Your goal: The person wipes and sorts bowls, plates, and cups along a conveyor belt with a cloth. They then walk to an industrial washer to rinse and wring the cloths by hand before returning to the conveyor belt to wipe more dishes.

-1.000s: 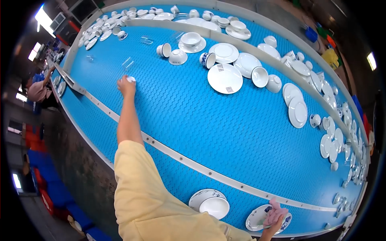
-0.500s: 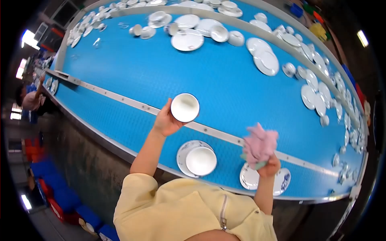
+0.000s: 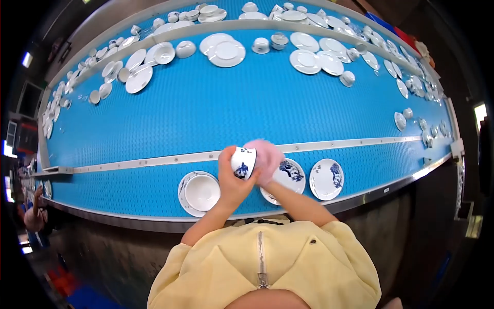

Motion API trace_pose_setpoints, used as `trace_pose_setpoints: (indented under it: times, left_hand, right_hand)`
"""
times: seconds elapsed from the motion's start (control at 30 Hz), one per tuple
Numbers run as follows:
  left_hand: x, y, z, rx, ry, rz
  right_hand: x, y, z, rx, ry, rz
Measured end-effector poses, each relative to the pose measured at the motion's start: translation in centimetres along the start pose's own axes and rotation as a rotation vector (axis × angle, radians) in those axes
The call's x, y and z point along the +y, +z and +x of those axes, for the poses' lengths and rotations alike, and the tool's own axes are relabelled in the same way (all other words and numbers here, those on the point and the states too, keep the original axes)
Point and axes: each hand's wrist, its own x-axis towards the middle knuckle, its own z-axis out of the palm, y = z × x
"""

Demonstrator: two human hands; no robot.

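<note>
In my left hand [image 3: 230, 180] is a small white bowl [image 3: 242, 164] with blue painted decoration and a dark rim, tipped sideways so its outer wall faces me. My right hand [image 3: 264, 177] is closed on a pink cloth [image 3: 267, 154], which is against the bowl's open side; the bowl's inside is hidden. Left of my hands a larger white bowl [image 3: 202, 192] rests on a patterned plate [image 3: 184, 198]. A blue-patterned plate [image 3: 291, 177] lies partly behind my right forearm, and an oval plate [image 3: 326, 179] with blue decoration is farther right.
A metal rail [image 3: 180, 158] divides the blue belt surface [image 3: 206, 113] from the near strip. Plates, bowls and cups, such as stacked plates [image 3: 226, 51], line the far side along a curved divider [image 3: 329, 32]. Another person [image 3: 36, 216] stands at the far left edge.
My right hand has brought the pink cloth leftward to the bowl. My left hand has turned the bowl from mouth-up onto its side. The camera view has turned.
</note>
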Motion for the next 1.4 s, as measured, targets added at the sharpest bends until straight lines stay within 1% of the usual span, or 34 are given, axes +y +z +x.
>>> trace_pose_setpoints:
  times: [0.03,0.07,0.1,0.13,0.17,0.2,0.27,0.3,0.33,0.37,0.4,0.43,0.5,0.53,0.6,0.67,0.7,0.73,0.77,0.8,0.83,0.87,0.93,0.97,1.07,1.1,1.17,1.2,1.23,1.27,1.3,1.33,1.37,1.4]
  left_hand:
    - [0.7,0.7,0.1,-0.056,-0.033,0.067]
    - [-0.3,0.3,-0.3,-0.065,-0.003,0.123]
    - [-1.8,-0.2,-1.0,-0.017,-0.079,-0.039]
    - [2.4,-2.0,-0.3,-0.017,-0.732,-0.401]
    - [-3.8,-3.8,-2.6,-0.041,-0.487,-0.315]
    - [-1.9,-5.2,-2.4,-0.028,-0.524,-0.219]
    - [-4.6,-9.0,-3.8,-0.139,-0.525,0.041]
    - [-6.2,-10.1,-5.0,-0.165,-0.541,0.145]
    - [-6.2,-10.6,-5.7,-0.162,-0.539,0.140]
    - [-6.2,-10.9,-6.4,-0.239,-0.445,0.475]
    - [-6.0,-10.6,-6.9,-0.316,-0.337,0.807]
    - [-4.3,-9.3,-6.5,-0.318,-0.321,0.797]
    - [-0.9,-5.4,-5.7,0.039,-0.223,0.736]
    - [-0.3,-3.0,-5.8,0.030,-0.202,0.710]
    - [0.9,1.5,-6.1,-0.143,-0.144,0.463]
    - [1.9,7.2,-7.0,-0.435,-0.330,0.426]
    - [1.1,9.5,-8.0,-0.507,-0.276,0.470]
    - [0.4,11.3,-9.0,-0.579,-0.222,0.515]
    - [0.7,12.9,-9.2,-0.587,-0.202,0.514]
    - [1.1,14.3,-9.4,-0.546,-0.286,0.511]
    - [1.5,15.7,-9.6,-0.511,-0.372,0.504]
    - [1.7,16.8,-9.7,-0.534,-0.358,0.495]
    - [1.7,18.3,-9.2,-0.555,-0.360,0.479]
    - [1.9,19.3,-10.0,-0.596,-0.427,0.455]
    - [4.1,23.6,-10.8,-0.665,-0.434,0.402]
    - [5.1,25.8,-10.3,-0.674,-0.424,0.398]
    - [6.9,30.1,-9.2,-0.809,-0.433,0.375]
    - [7.7,31.8,-8.6,-0.814,-0.428,0.375]
    - [8.7,33.8,-8.2,-0.924,-0.420,0.410]
    - [9.1,35.6,-7.6,-1.030,-0.410,0.446]
    - [8.3,37.4,-7.8,-0.977,-0.293,0.511]
    - [8.9,39.6,-6.9,-0.974,-0.290,0.513]
    - [9.5,42.1,-5.4,-0.950,-0.085,0.507]
    - [10.2,44.9,-3.8,-0.920,0.116,0.497]
  right_hand:
    - [-1.5,2.7,-1.1,0.382,0.285,0.770]
    - [-1.8,4.9,-1.7,0.760,0.568,1.541]
    - [-0.1,5.6,-3.0,0.615,0.571,1.371]
    - [1.2,6.1,-4.7,0.474,0.574,1.208]
    - [1.3,1.3,-5.7,-0.107,0.312,0.963]
    - [1.4,0.4,-7.7,-0.109,0.334,0.986]
    - [2.7,-1.2,-10.1,-0.357,0.450,0.392]
    - [5.8,1.4,-12.3,-0.228,0.331,0.026]
    - [5.9,0.0,-13.8,-0.221,0.388,-0.056]
    - [5.9,-1.4,-15.3,-0.212,0.445,-0.138]
    - [6.8,-1.9,-17.0,-0.208,0.447,-0.143]
    - [8.0,-2.5,-19.1,-0.176,0.483,-0.213]
    - [9.9,-3.9,-22.6,-0.119,0.554,-0.305]
    - [10.7,-4.6,-24.2,-0.053,0.607,-0.334]
    - [12.4,-5.2,-26.9,0.031,0.672,-0.368]
    - [14.9,-4.5,-28.9,0.363,0.747,-0.448]
    - [17.2,-2.9,-29.9,0.169,0.782,-0.500]
    - [17.4,-2.4,-30.6,0.185,0.792,-0.501]
    - [17.6,-2.1,-31.0,0.267,0.709,-0.474]
    - [18.1,-2.0,-31.6,0.346,0.632,-0.446]
    - [19.0,-2.4,-32.4,0.362,0.605,-0.386]
    - [19.9,-2.9,-33.6,0.374,0.631,-0.388]
    - [21.1,-5.5,-35.5,0.253,0.672,-0.378]
    - [21.8,-6.1,-37.6,0.289,0.685,-0.383]
    - [25.4,-9.4,-43.5,0.308,0.726,-0.306]
    - [27.2,-10.8,-45.6,0.393,0.687,-0.351]
    - [32.0,-13.6,-49.7,0.492,0.660,-0.231]
    - [33.3,-15.7,-51.7,0.411,0.775,-0.221]
    - [34.4,-18.3,-54.0,0.331,0.883,-0.211]
    - [35.7,-20.7,-56.0,0.349,0.891,-0.180]
    - [38.9,-21.5,-58.6,0.489,0.853,-0.153]
    - [39.2,-24.5,-59.8,0.485,0.902,-0.137]
    - [40.6,-26.3,-61.4,0.532,0.916,-0.305]
    - [41.1,-28.5,-62.1,0.529,0.912,-0.305]
